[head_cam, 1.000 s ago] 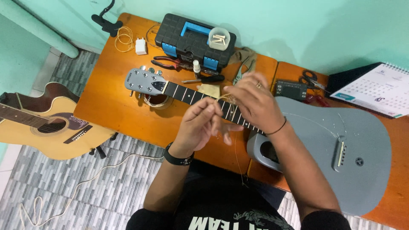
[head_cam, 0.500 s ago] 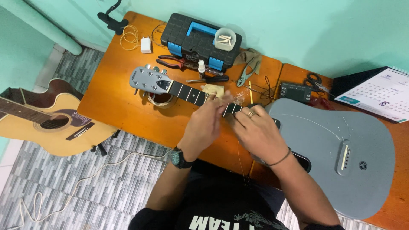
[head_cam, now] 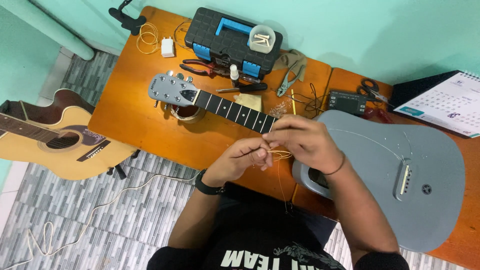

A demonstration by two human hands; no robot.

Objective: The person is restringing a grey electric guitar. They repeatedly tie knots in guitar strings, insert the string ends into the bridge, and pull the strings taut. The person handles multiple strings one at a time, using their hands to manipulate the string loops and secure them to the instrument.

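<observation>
A thin guitar string is being pinched between both hands over the near edge of the orange table, just below the neck of the grey guitar. The left hand is gripping one end with narrowed fingers; the right hand is closing on the coil. The string could kink or spring loose, I'd judge, if the pinch slackens. At twelve o'clock a black toolbox is sitting; at nine o'clock a wooden guitar.

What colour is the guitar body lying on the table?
Matte grey guitar body, clearest in the head view.
</observation>
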